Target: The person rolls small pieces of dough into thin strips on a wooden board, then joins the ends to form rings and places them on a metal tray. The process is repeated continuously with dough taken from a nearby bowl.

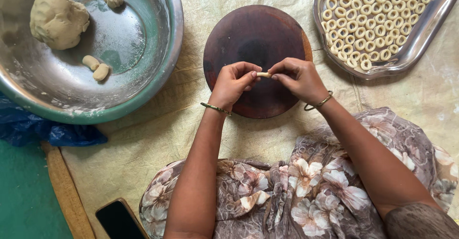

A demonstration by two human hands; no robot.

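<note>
Left hand (235, 81): fingers pinched on one end of a small dough piece (263, 75), a thin bangle on the wrist.
Right hand (299, 78): fingers pinched on the other end of the same piece, a bangle on this wrist too.
Dough piece: a short pale roll, held between the fingertips of both hands, just above the round wooden board (257, 40).
Board: dark, circular, directly under and beyond the fingers, lying on a pale woven mat (158, 138).
Steel bowl (167, 52): well to the left of the fingers; inside it a large dough lump (57, 16) and a few small dough bits (95, 68).
Steel tray (420, 38): beyond and to the right of the fingers, packed with rows of small dough rings (373, 14).
Phone (119, 220): dark, near the person's left knee, well apart from the fingers.
</note>
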